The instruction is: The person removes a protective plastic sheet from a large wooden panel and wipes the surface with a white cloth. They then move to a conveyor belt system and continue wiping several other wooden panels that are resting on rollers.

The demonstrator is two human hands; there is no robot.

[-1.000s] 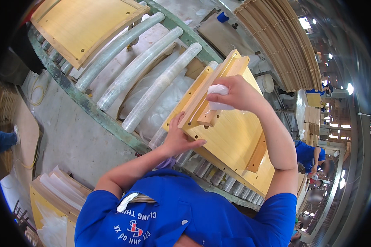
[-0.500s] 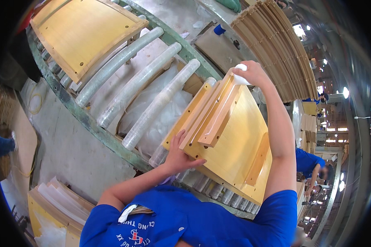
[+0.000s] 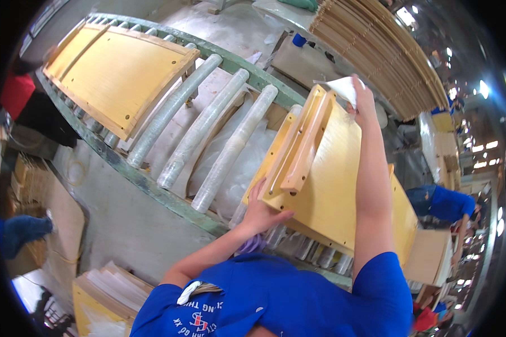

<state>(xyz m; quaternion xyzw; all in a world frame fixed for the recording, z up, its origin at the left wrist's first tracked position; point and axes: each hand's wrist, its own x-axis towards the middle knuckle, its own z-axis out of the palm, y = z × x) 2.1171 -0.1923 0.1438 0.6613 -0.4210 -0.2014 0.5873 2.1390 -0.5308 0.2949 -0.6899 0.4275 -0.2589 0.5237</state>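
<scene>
A yellow-varnished wooden panel [image 3: 337,163] with raised rails lies in front of me on the roller conveyor. My left hand [image 3: 263,216] grips its near left corner, fingers on the outer edge and thumb along the front edge. Beyond it, my right hand [image 3: 364,104] is closed on a white cloth-like piece [image 3: 343,90], held by the far end of the rails; its exact kind is hard to make out. Two parallel wooden rails [image 3: 312,143] run along the panel's left side, with a thin pale line in the groove between them.
Another yellow panel [image 3: 118,76] lies farther left on the plastic-wrapped rollers [image 3: 233,151]. Clear plastic bags [image 3: 230,160] sit below the rollers. Stacked brown boards [image 3: 382,62] stand at far right. A person in a blue shirt [image 3: 450,205] is at the right; another person's leg shows at left.
My right hand has shifted outward and right with the white piece, away from the rail ends. My left hand keeps its grip on the corner. The whole view has turned slightly.
</scene>
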